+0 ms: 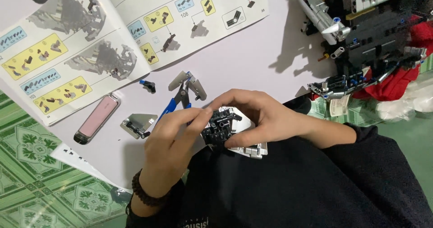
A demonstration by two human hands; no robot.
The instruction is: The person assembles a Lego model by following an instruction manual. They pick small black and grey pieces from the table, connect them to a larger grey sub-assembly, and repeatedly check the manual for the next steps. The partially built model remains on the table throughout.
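Note:
My left hand [173, 138] and my right hand [264, 117] meet over a small black and silver brick assembly [221, 128] held above my lap. Both hands grip it, fingertips pinching the black part from the left and from above. A dark bead bracelet [144, 193] circles my left wrist. My black sleeve [361, 142] covers the right forearm. Just behind the hands lie blue-handled pliers with grey pieces [182, 92].
An open instruction booklet [112, 34] lies at the top left on the white sheet [252, 52]. A pink flat case [96, 119], a small silver plate piece [137, 124] and a tiny blue-black part [148, 85] sit nearby. A large black, silver and red model [370, 34] stands at the top right. Green patterned floor [36, 183].

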